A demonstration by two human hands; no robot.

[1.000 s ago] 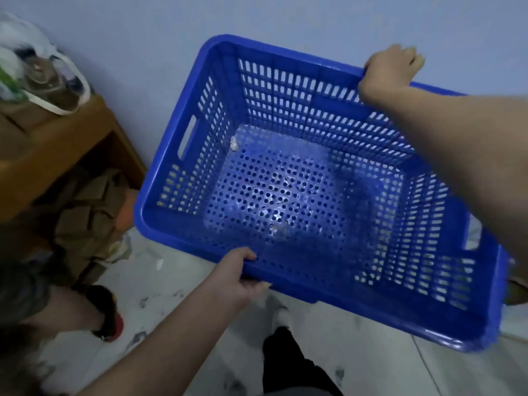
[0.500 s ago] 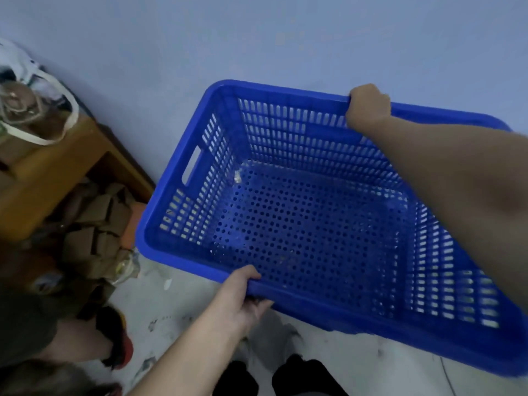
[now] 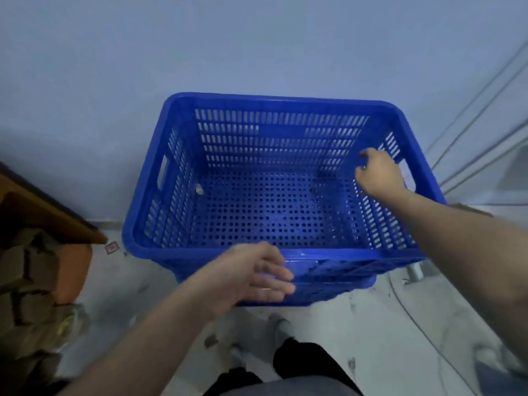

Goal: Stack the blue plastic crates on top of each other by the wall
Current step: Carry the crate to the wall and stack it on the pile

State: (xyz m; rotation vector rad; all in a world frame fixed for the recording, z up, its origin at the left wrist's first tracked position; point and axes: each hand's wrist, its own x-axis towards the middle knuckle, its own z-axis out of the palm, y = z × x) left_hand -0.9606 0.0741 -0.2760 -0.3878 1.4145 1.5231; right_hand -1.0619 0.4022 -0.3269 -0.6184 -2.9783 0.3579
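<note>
The blue crate (image 3: 274, 201) sits by the wall (image 3: 228, 47), on another crate; the left hand (image 3: 251, 274) rests spread fingers on its near side, the right hand (image 3: 377, 174) is curled inside.

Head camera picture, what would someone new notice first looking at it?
A big blue crate fills the middle, standing by the pale wall, with what looks like another blue crate's rim showing beneath it. The right hand reaches inside by the right wall, and the left hand, fingers relaxed, is at the near rim. Cardboard scraps pile up at the left edge.
</note>
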